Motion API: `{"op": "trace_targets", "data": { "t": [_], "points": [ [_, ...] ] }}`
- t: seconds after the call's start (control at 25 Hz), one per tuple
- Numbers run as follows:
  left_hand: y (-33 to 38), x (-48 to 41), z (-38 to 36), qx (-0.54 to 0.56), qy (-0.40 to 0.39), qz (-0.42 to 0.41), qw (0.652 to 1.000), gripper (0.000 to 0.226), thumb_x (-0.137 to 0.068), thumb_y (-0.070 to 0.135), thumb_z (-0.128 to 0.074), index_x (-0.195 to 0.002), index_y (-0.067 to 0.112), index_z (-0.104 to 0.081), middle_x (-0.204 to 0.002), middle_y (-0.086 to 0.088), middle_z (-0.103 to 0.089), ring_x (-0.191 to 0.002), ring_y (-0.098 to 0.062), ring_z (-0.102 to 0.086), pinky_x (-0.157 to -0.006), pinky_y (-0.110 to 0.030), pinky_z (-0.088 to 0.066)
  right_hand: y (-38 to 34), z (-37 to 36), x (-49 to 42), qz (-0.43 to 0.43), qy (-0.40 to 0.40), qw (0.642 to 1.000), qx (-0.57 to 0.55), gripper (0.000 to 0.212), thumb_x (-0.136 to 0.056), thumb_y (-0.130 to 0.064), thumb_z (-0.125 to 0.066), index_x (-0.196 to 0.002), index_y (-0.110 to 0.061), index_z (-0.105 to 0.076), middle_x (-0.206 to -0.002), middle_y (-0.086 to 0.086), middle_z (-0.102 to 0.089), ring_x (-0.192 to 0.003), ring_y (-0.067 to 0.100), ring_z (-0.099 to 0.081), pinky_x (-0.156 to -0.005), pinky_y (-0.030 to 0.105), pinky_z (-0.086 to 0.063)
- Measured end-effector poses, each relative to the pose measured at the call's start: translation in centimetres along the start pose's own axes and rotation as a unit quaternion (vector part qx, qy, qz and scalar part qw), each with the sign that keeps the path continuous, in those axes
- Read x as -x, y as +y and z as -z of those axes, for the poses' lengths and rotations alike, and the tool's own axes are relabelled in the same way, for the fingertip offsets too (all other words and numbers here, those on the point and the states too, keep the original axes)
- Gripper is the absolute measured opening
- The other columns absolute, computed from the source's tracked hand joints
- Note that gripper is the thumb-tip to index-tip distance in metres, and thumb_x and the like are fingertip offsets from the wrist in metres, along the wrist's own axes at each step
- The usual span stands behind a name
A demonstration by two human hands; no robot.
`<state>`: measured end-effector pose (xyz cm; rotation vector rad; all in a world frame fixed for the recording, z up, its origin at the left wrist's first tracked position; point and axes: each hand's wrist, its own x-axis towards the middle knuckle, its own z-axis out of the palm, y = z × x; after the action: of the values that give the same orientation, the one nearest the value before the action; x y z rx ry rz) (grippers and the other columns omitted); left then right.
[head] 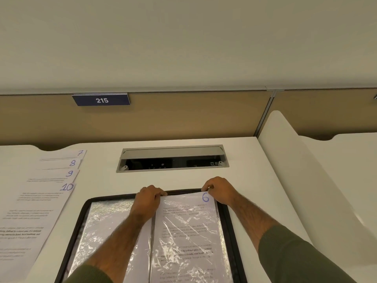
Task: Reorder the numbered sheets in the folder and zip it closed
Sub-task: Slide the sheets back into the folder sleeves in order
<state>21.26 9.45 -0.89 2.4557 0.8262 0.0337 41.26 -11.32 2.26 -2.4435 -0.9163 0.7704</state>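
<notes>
a black zip folder (114, 197) lies open. the left hand (150, 198) and right hand (219, 190), fingers curled, pinch the top of the white paper sheet marked 6 (187, 227) in the folder's right half. more numbered white sheets (40, 201) lie left of the folder.

Desk cable box (172, 160), "215" sign (101, 100)

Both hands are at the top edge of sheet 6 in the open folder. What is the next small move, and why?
Probably ease sheet 6 straight down into its plastic sleeve. The left hand and right hand pinch its top edge, which overlaps the black rim of the folder, so it seems not fully seated. Sheets 7 to 10 wait on the desk.
</notes>
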Motion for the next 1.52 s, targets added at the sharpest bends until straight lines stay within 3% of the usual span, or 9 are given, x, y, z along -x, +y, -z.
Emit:
{"op": "trace_targets", "data": {
  "t": [0.2, 0.44, 0.8, 0.96, 1.08, 1.2, 1.36, 1.44, 1.52],
  "points": [
    [0.4, 0.6, 0.6, 0.015, -0.013, -0.006, 1.0, 0.03, -0.095, 0.016, -0.053, -0.103, 0.032, -0.077, -0.111, 0.009, -0.065, -0.108, -0.013, -0.056, -0.098, -0.035, -0.049, -0.3, 0.0, 0.6, 0.015, -0.049, 0.999, 0.011, 0.022, -0.099, -0.02, -0.058, -0.112, -0.014, -0.075, -0.12, 0.002, -0.068, -0.11, 0.017, -0.059, -0.091, 0.025, -0.048],
    [1.0, 1.1, 0.2, -0.002, -0.029, -0.05, 0.998, 0.007, -0.09, 0.039, -0.068, -0.096, 0.038, -0.073, -0.106, 0.018, -0.059, -0.105, -0.007, -0.051, -0.097, -0.035, -0.043, -0.6, 0.3, 1.1, 0.026, -0.092, 0.995, 0.018, 0.024, -0.086, -0.022, -0.078, -0.108, -0.013, -0.076, -0.104, -0.004, -0.065, -0.097, 0.011, -0.058, -0.082, 0.024, -0.044],
    [2.6, 1.1, -0.9, 0.017, 0.013, -0.062, 0.998, 0.015, -0.096, 0.025, -0.062, -0.099, 0.03, -0.075, -0.108, 0.013, -0.066, -0.104, -0.01, -0.052, -0.095, -0.035, -0.044, -0.2, -0.4, 1.3, 0.006, -0.12, 0.991, 0.052, 0.02, -0.09, -0.019, -0.073, -0.106, -0.01, -0.077, -0.11, 0.005, -0.073, -0.102, 0.019, -0.065, -0.088, 0.027, -0.052],
    [3.1, 1.1, -1.1, 0.013, 0.032, -0.055, 0.998, 0.017, -0.099, 0.024, -0.057, -0.102, 0.028, -0.073, -0.111, 0.011, -0.064, -0.104, -0.01, -0.052, -0.09, -0.028, -0.042, 0.2, 0.1, 1.8, -0.004, -0.041, 0.999, -0.027, 0.011, -0.094, -0.013, -0.068, -0.099, -0.01, -0.077, -0.1, 0.001, -0.07, -0.083, 0.011, -0.062, -0.061, 0.016, -0.047],
    [3.6, 2.4, -1.6, 0.012, 0.052, -0.042, 0.998, 0.02, -0.102, 0.027, -0.054, -0.117, 0.03, -0.065, -0.127, 0.008, -0.061, -0.121, -0.016, -0.054, -0.1, -0.027, -0.043, 0.4, -0.2, 2.2, -0.016, 0.008, 0.996, -0.083, 0.007, -0.093, -0.011, -0.068, -0.092, -0.009, -0.075, -0.094, 0.001, -0.069, -0.082, 0.014, -0.065, -0.061, 0.022, -0.054],
    [3.3, 6.1, -2.7, -0.007, 0.062, -0.044, 0.997, 0.05, -0.104, 0.042, -0.046, -0.152, 0.031, -0.038, -0.162, 0.008, -0.03, -0.15, -0.016, -0.026, -0.122, -0.034, -0.02, 0.3, -0.9, 2.6, -0.023, 0.025, 0.993, -0.115, 0.008, -0.094, -0.011, -0.067, -0.088, -0.015, -0.07, -0.094, 0.003, -0.068, -0.091, 0.022, -0.067, -0.076, 0.034, -0.061],
    [4.1, 12.9, -6.0, -0.101, 0.01, -0.059, 0.993, 0.072, -0.1, 0.066, -0.008, -0.159, 0.031, 0.013, -0.164, 0.008, 0.029, -0.151, -0.013, 0.026, -0.126, -0.039, 0.007, 0.4, -1.1, 4.3, -0.098, 0.05, 0.959, -0.262, 0.021, -0.092, -0.011, -0.07, -0.111, -0.016, -0.061, -0.108, 0.007, -0.063, -0.095, 0.026, -0.068, -0.069, 0.039, -0.064],
    [4.2, 15.2, -7.6, -0.129, 0.0, -0.048, 0.991, 0.076, -0.094, 0.072, 0.007, -0.156, 0.03, 0.024, -0.16, 0.007, 0.038, -0.147, -0.014, 0.036, -0.123, -0.041, 0.015, 0.3, -1.5, 6.4, -0.132, 0.04, 0.939, -0.315, 0.035, -0.091, -0.016, -0.072, -0.121, -0.018, -0.054, -0.114, 0.008, -0.061, -0.094, 0.026, -0.068, -0.06, 0.034, -0.061],
    [3.8, 16.1, -8.8, -0.151, 0.003, -0.038, 0.988, 0.079, -0.095, 0.074, 0.004, -0.157, 0.028, 0.022, -0.161, 0.004, 0.037, -0.147, -0.016, 0.035, -0.122, -0.044, 0.014, 0.1, -2.0, 9.3, -0.155, 0.035, 0.917, -0.367, 0.039, -0.092, -0.018, -0.072, -0.123, -0.019, -0.048, -0.111, 0.011, -0.063, -0.086, 0.025, -0.07, -0.057, 0.033, -0.06]
  ]
}}
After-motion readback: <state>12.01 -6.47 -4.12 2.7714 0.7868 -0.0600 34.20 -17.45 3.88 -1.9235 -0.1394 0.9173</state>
